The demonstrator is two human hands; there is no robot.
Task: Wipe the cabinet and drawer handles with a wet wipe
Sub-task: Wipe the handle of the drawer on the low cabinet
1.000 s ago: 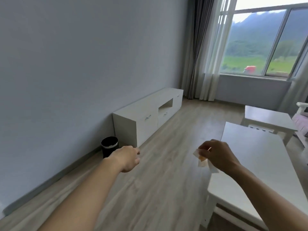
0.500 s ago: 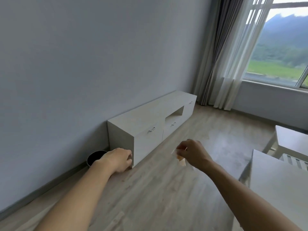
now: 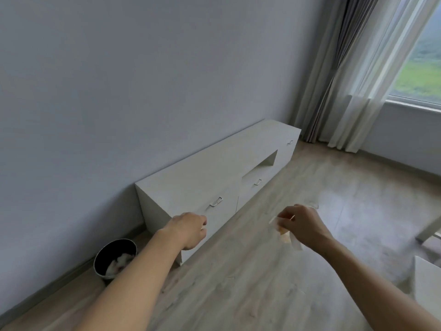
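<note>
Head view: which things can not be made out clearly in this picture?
Head view only:
Left hand: its back hides the curled fingers; grip unknown.
Crumpled white wet wipe: mostly behind the right hand; orange patch unclear.
Round black bin: white contents blurred.
White table: cut off by the right edge.
</note>
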